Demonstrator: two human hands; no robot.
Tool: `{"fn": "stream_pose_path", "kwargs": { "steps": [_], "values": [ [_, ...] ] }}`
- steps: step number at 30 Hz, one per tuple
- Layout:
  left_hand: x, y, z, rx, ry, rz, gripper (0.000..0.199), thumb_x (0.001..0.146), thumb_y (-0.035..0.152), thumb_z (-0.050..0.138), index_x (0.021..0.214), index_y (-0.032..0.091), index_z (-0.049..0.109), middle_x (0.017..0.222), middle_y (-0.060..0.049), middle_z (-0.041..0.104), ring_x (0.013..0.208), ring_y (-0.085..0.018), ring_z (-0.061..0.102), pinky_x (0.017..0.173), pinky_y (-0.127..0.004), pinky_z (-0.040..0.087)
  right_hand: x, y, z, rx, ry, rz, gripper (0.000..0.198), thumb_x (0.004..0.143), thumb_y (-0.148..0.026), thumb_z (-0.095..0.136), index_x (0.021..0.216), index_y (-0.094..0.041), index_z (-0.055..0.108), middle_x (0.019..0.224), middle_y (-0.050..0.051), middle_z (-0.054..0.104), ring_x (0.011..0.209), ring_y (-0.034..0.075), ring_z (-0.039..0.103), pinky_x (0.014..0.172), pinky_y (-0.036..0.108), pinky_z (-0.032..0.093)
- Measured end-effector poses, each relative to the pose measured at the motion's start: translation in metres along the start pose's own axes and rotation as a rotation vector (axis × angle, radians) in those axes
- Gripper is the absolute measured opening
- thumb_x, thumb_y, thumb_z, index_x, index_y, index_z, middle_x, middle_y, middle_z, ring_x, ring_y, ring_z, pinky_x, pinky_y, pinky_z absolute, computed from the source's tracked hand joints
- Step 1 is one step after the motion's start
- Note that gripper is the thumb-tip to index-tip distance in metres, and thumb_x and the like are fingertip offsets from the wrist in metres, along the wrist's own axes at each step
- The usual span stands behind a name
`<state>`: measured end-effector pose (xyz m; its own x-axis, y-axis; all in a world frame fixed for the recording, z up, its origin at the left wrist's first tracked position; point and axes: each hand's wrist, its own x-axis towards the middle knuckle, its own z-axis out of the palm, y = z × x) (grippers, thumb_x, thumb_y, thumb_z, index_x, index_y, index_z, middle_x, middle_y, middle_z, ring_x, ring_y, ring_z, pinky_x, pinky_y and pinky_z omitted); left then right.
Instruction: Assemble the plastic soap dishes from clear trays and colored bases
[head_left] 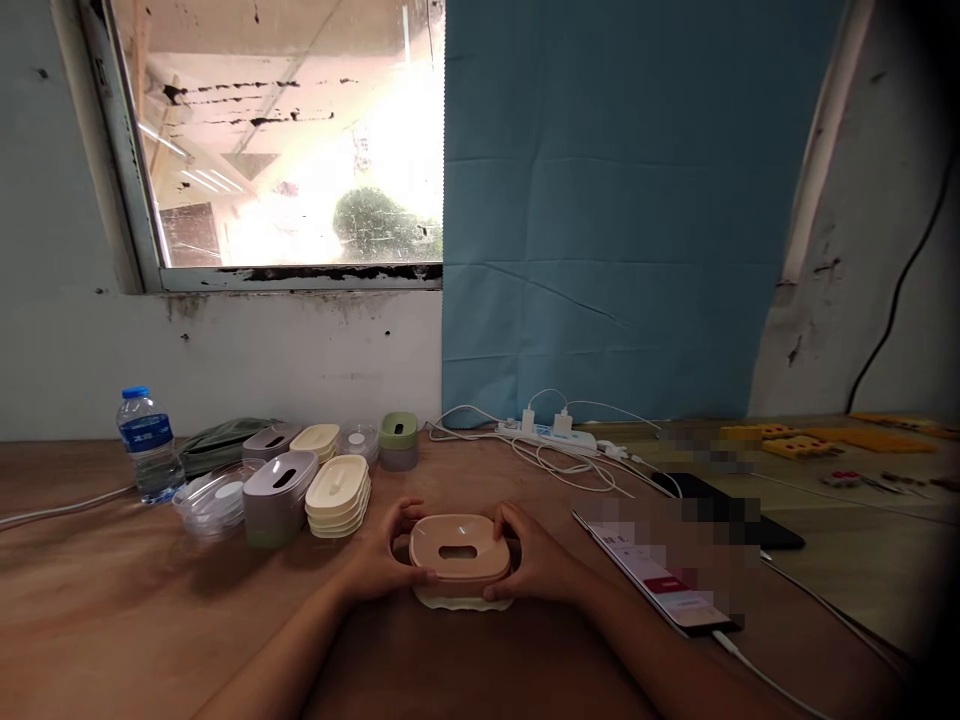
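Peach slotted box point(459, 568) sits between left fingers point(412, 576) and right fingers point(517, 520), both half-curled, gripping its ends.

The container point(461, 568) is left of the phone point(656, 575).

Main light: window point(300, 140), pane blown out to white toward its right side, thin bright streaks mirrored at its left. Blue sheet point(615, 200) right of window flat, shaded. Table point(97, 610) below window dim; soft shadow in front of purple container point(262, 520). Faint sheen on peach container point(461, 568), lower right of window. Lit screen point(679, 592) farther right, partly pixelated. Rightmost from window: orange pieces point(874, 440) soft, black vignette, uprights leaning with lens distortion.
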<state>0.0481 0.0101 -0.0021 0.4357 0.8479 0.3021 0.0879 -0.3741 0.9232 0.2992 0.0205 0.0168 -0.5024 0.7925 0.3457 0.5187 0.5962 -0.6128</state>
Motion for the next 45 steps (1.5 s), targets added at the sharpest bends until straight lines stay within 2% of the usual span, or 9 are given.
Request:
{"fn": "stream_pose_path", "kwargs": {
  "steps": [10, 14, 24, 30, 33, 38, 42, 45],
  "values": [
    [0.001, -0.004, 0.003, 0.014, 0.010, -0.036, 0.072, 0.056, 0.026, 0.074, 0.115, 0.022, 0.034, 0.118, -0.011, 0.043, 0.113, -0.023, 0.041, 0.096, -0.039, 0.033, -0.002, -0.002, -0.003, -0.038, -0.112, 0.068, 0.055, 0.040, -0.039, 0.078, 0.072, -0.020, 0.037, 0.085, -0.002, 0.045, 0.080, 0.017, 0.043, 0.066, 0.022, 0.036],
    [0.000, -0.003, -0.001, 0.063, -0.037, -0.056, 0.066, 0.053, 0.026, 0.075, 0.109, 0.020, 0.040, 0.111, -0.009, 0.048, 0.106, -0.022, 0.047, 0.092, -0.038, 0.036, -0.002, -0.005, -0.002, -0.023, -0.105, 0.042, 0.053, 0.043, -0.038, 0.078, 0.073, -0.020, 0.037, 0.085, -0.003, 0.045, 0.080, 0.017, 0.043, 0.067, 0.022, 0.036],
    [-0.001, 0.001, -0.002, 0.144, -0.070, -0.070, 0.060, 0.055, 0.029, 0.074, 0.105, 0.019, 0.041, 0.108, -0.007, 0.050, 0.103, -0.019, 0.048, 0.089, -0.032, 0.039, -0.002, -0.002, -0.001, -0.027, -0.123, 0.032, 0.052, 0.044, -0.040, 0.077, 0.073, -0.020, 0.039, 0.088, -0.001, 0.044, 0.082, 0.017, 0.044, 0.069, 0.023, 0.037],
    [-0.004, 0.011, -0.001, 0.387, -0.083, -0.021, 0.057, 0.050, 0.034, 0.074, 0.098, 0.021, 0.047, 0.107, -0.002, 0.048, 0.100, -0.019, 0.046, 0.088, -0.030, 0.037, -0.002, -0.002, 0.001, -0.052, -0.186, 0.022, 0.052, 0.040, -0.040, 0.078, 0.069, -0.019, 0.041, 0.094, 0.000, 0.042, 0.085, 0.018, 0.045, 0.071, 0.023, 0.039],
    [-0.004, 0.013, -0.001, 0.435, -0.080, -0.019, 0.055, 0.050, 0.036, 0.073, 0.097, 0.021, 0.048, 0.106, -0.001, 0.048, 0.098, -0.019, 0.046, 0.086, -0.028, 0.038, -0.003, -0.004, 0.001, -0.051, -0.195, 0.029, 0.051, 0.041, -0.039, 0.077, 0.070, -0.019, 0.041, 0.095, 0.000, 0.043, 0.087, 0.018, 0.045, 0.073, 0.024, 0.039],
    [-0.004, 0.010, -0.002, 0.448, -0.112, -0.070, 0.059, 0.051, 0.037, 0.072, 0.101, 0.022, 0.044, 0.104, -0.001, 0.049, 0.095, -0.017, 0.047, 0.083, -0.026, 0.039, -0.005, -0.014, 0.000, -0.039, -0.238, 0.094, 0.056, 0.043, -0.034, 0.077, 0.085, -0.022, 0.043, 0.098, 0.000, 0.049, 0.090, 0.020, 0.046, 0.074, 0.026, 0.039],
    [-0.005, 0.013, -0.002, 0.484, -0.114, -0.084, 0.060, 0.052, 0.039, 0.071, 0.104, 0.023, 0.044, 0.106, -0.001, 0.049, 0.094, -0.018, 0.047, 0.083, -0.027, 0.038, -0.007, -0.018, -0.001, 0.000, -0.252, 0.153, 0.072, 0.045, -0.034, 0.076, 0.104, -0.024, 0.038, 0.109, 0.003, 0.046, 0.099, 0.023, 0.044, 0.079, 0.029, 0.038],
    [-0.005, 0.017, 0.000, 0.494, -0.115, -0.070, 0.060, 0.053, 0.039, 0.070, 0.105, 0.024, 0.044, 0.108, -0.001, 0.048, 0.096, -0.019, 0.046, 0.084, -0.028, 0.037, -0.007, -0.018, 0.000, 0.011, -0.253, 0.159, 0.075, 0.045, -0.034, 0.076, 0.108, -0.024, 0.035, 0.113, 0.005, 0.043, 0.102, 0.024, 0.043, 0.082, 0.031, 0.037]
  ]
}}
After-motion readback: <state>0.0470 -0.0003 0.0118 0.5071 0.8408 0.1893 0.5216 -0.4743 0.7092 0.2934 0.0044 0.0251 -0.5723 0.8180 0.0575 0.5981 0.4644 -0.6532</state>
